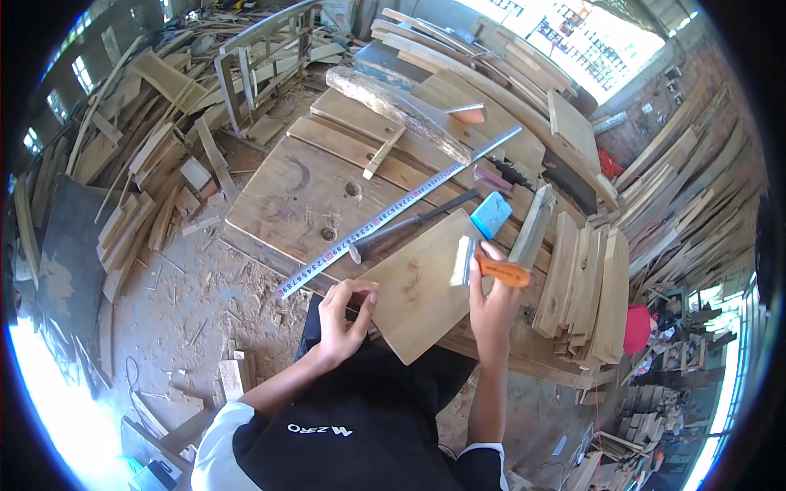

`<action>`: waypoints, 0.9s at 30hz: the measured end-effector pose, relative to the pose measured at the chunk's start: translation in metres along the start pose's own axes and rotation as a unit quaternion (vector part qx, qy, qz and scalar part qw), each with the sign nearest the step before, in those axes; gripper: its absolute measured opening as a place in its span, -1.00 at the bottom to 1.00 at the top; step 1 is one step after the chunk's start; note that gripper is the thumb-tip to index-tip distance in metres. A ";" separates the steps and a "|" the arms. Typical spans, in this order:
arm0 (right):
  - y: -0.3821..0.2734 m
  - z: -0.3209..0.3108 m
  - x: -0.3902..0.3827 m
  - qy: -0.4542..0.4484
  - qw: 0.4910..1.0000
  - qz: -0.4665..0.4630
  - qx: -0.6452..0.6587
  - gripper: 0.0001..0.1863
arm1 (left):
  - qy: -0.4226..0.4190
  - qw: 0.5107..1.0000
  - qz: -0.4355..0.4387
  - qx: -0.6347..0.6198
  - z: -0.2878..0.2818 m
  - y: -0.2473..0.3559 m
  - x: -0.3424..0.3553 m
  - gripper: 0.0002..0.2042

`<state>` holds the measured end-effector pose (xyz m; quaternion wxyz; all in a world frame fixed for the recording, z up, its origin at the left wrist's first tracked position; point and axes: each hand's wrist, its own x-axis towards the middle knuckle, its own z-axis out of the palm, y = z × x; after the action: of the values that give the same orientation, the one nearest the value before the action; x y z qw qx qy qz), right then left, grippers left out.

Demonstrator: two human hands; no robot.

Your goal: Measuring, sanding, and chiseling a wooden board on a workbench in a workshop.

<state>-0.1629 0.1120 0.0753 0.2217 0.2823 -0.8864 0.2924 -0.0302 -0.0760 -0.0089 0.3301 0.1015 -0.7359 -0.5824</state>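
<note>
A square wooden board point(422, 286) lies on the workbench point(295, 188) in front of me. My left hand point(345, 315) grips the board's near left edge with curled fingers. My right hand point(491, 307) holds a try square point(483, 263) with an orange handle, its metal blade resting across the board's right side. A long metal ruler point(368, 227) lies slantwise on the bench just beyond the board. Next to it lies a dark chisel point(409, 227). A small blue block point(491, 214) sits at the board's far corner.
Short planks point(585, 286) are stacked on edge at the bench's right. A rough log slab point(393, 110) and long planks point(483, 74) lie at the far side. Scrap wood point(139, 188) is piled on the floor at left, with shavings and offcuts point(229, 368) near my feet.
</note>
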 end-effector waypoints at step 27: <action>-0.003 -0.049 -0.037 -0.074 0.996 0.021 0.034 -0.73 | 0.020 0.998 0.013 -0.065 0.002 0.012 0.008 -0.89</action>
<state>-0.1219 0.1550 0.0915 0.1392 0.2922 -0.8956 0.3053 -0.0348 -0.0756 0.0053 0.3578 0.0818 -0.6909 -0.6229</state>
